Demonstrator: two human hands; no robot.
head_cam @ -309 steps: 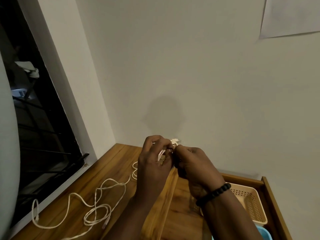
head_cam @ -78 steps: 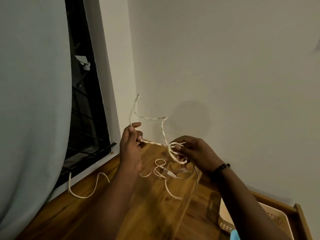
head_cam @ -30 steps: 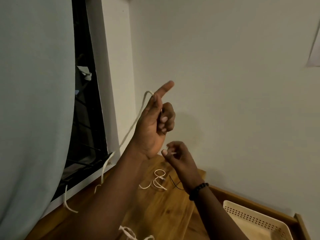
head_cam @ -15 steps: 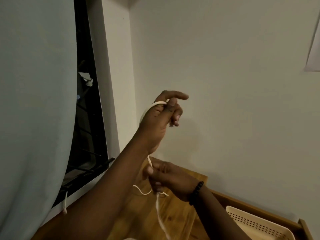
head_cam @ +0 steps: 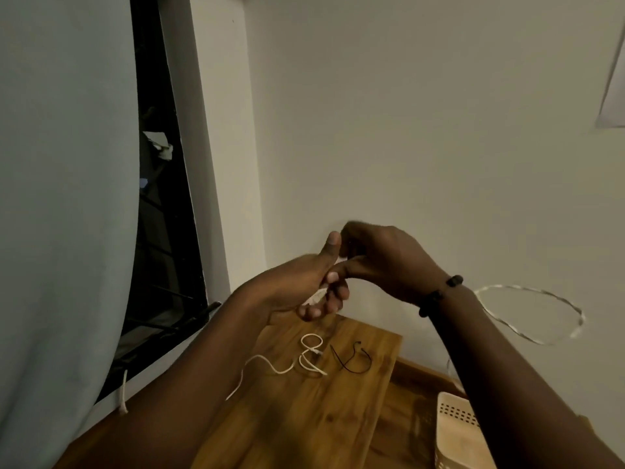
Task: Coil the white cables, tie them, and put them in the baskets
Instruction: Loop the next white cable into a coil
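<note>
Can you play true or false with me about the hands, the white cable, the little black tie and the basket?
1. Both hands are up in the air, close together. True: the left hand and right hand meet above the wooden table.
2. The white cable is all packed in the basket. False: it loops in the air at right, and the cream basket looks empty in the part that shows.
3. A black tie lies on the table. True.
4. The bracelet is on the left wrist. False: the right one.
</note>
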